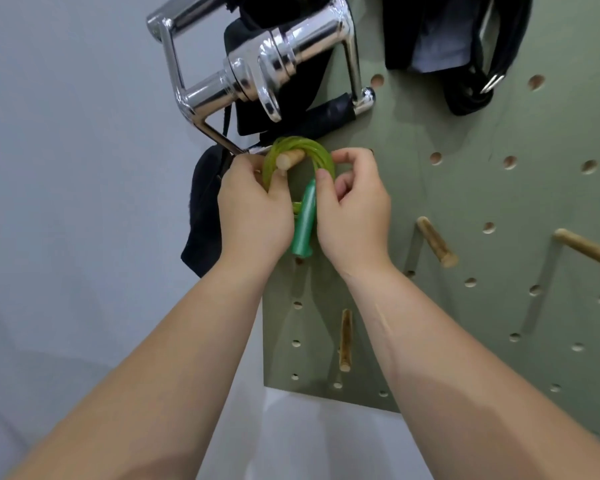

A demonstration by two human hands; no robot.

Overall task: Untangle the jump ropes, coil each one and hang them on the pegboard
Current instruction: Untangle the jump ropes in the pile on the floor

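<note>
In the head view, the only one given, the coiled green jump rope (303,145) was seen looped over a wooden peg (288,159) that stood out from the olive pegboard (465,202). The peg's blunt end was poking through the ring of the coil towards the camera. The coil was held from both sides. Its left edge was gripped by the left hand (257,206), whose fingers were curled round the strands just below the peg's tip. Its right edge was pinched between thumb and forefinger of the right hand (352,209). The rope's green handle (305,220) hung from the coil in the gap between the two hands, its long axis nearly upright and its butt end lowest. A second handle could not be made out. The relation that mattered was judged to be that of coil to peg: the ring lay across the peg's axis, near its free end and not against the board, and both hands were equally close. A push back along the peg by both hands together was therefore judged to be needed before the grip could safely be let go. A chrome cable handle (257,74) and black straps (471,46) were hung above. Other free pegs (435,242) were seen lower to the right.
</note>
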